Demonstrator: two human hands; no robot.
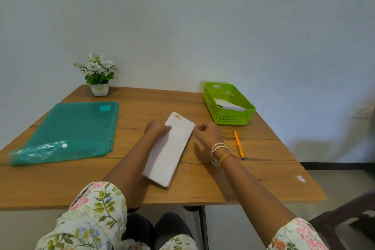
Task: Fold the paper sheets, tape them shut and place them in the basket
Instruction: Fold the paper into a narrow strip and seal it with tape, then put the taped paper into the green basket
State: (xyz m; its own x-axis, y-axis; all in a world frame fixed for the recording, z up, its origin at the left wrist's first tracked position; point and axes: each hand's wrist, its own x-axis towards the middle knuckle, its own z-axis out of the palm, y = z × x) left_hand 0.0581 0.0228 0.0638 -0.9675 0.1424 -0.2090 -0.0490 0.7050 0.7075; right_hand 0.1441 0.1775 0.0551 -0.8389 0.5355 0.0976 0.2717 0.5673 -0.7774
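From the head camera, the folded paper [170,148] lies mid-table between both hands, its long axis running from 7 to 1 o'clock, with the green basket [211,101] well apart at 2 o'clock. The left hand [156,129] pinches its left edge. The right hand [209,133], nearer the basket, hovers just beside the right edge with fingers curled; whether it holds tape I cannot tell.

The wooden surface [263,180] carries a folded white paper [172,148] lying flat between the hands, tilted with its far end to the right. A teal plastic folder [67,130] lies well left of the left hand [155,129]. Beyond it stands a small potted plant [98,79]. An orange pen [239,144] lies just right of the right hand [209,135]. A green basket [229,115] holding folded paper sits beyond that hand.
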